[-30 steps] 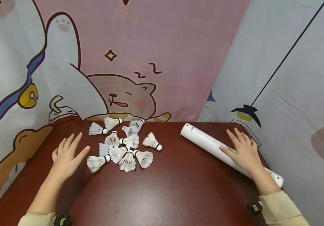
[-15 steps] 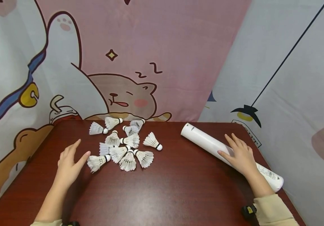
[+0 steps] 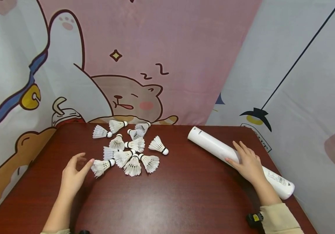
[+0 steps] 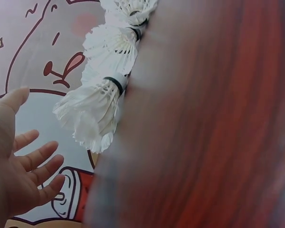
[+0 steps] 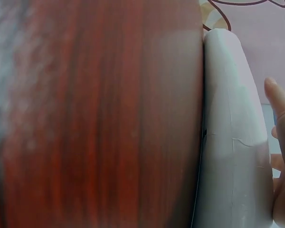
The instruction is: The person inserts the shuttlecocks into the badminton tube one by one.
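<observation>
Several white feather shuttlecocks lie in a loose cluster on the left half of the table. Beside the nearest shuttlecock (image 3: 101, 168) is my left hand (image 3: 73, 177), fingers bent loosely and thumb tip close to its feathers; it holds nothing. The left wrist view shows that shuttlecock (image 4: 92, 114) apart from the spread fingers. A long white shuttlecock tube (image 3: 211, 143) lies slantwise on the right. My right hand (image 3: 248, 164) is over the tube's middle, thumb on the near side and fingers toward the far side. In the right wrist view the tube (image 5: 232, 123) runs alongside the hand.
The dark red wooden table (image 3: 167, 198) has its far edge against a cartoon-printed curtain (image 3: 185, 65). One shuttlecock (image 3: 158, 145) lies a little right of the cluster. The tube's near end (image 3: 285, 190) reaches the table's right edge.
My left hand has moved right and down toward the nearest shuttlecock, its fingers bending more. My right hand has lowered over the tube and shifted slightly. Shuttlecocks and tube have stayed put.
</observation>
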Demonstrator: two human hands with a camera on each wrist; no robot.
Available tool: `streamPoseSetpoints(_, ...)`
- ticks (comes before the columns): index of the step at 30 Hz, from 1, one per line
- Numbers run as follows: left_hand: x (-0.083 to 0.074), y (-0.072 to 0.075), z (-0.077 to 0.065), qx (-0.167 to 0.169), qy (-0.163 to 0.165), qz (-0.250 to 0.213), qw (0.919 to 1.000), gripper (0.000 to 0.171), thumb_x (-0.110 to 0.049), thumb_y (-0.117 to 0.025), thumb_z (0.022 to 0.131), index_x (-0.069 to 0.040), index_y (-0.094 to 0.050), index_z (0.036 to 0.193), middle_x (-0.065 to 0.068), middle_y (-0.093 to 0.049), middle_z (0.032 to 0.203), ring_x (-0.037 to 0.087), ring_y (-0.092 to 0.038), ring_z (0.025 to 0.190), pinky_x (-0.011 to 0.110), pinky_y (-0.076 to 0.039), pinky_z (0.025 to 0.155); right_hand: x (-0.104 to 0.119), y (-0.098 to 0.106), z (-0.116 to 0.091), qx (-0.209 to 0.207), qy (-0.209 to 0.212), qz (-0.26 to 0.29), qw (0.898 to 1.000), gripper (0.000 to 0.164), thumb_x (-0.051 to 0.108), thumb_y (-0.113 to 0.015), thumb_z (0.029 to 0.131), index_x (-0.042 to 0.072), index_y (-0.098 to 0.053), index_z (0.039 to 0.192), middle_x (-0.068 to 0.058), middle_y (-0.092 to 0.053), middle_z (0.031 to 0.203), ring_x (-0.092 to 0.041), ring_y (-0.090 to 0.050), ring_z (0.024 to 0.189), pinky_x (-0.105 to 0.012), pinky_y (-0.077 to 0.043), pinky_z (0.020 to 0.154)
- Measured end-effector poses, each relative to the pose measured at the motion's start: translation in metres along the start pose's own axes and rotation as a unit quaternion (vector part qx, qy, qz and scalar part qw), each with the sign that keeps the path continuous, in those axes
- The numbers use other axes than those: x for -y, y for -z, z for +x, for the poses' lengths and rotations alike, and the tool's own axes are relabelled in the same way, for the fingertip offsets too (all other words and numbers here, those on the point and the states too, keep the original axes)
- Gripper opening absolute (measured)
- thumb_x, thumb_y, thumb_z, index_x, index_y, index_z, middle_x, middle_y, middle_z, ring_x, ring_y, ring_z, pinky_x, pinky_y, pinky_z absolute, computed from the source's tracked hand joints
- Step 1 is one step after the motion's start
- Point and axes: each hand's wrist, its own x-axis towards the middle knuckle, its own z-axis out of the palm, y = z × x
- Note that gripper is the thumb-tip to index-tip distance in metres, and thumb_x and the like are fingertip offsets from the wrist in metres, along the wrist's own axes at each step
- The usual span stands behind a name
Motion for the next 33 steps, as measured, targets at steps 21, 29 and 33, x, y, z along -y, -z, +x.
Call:
streamPoseSetpoints(21,0.008,-0.014,-0.01,0.008,0.088,-0.037,0.9954,0.032,-0.032,-0.071,0.087,-0.002,-0.069,0.097,0.009,-0.068,0.081,0.004,-0.054,0.067,0.018,-0.039,0.059,-0.002,-0.008,-0.001,0.003,-0.012,-0.02,1.0,0.081,0.057,-0.066,0.083,0.017,-0.038,0.147,-0.023,-0.045,0.139,-0.045,-0.046,0.117,-0.066,-0.033,0.085)
streamPoseSetpoints(29,0.01,-0.016,-0.011,0.019,0.108,-0.076,0.991,0.031,-0.028,-0.071,0.088,0.003,-0.069,0.094,0.011,-0.069,0.076,0.009,-0.061,0.063,0.018,-0.041,0.055,-0.001,-0.011,-0.003,-0.005,-0.008,-0.017,1.0,0.08,0.052,-0.074,0.078,0.015,-0.045,0.143,-0.021,-0.052,0.133,-0.043,-0.049,0.114,-0.062,-0.034,0.085)
streamPoseSetpoints(33,0.01,-0.018,-0.01,0.02,0.113,-0.091,0.9893,0.029,-0.024,-0.071,0.088,0.004,-0.069,0.092,0.008,-0.069,0.074,0.008,-0.062,0.062,0.019,-0.041,0.053,0.0,-0.012,-0.005,-0.015,-0.004,-0.02,1.0,0.077,0.041,-0.079,0.076,0.014,-0.047,0.141,-0.02,-0.053,0.131,-0.043,-0.051,0.111,-0.061,-0.036,0.083)
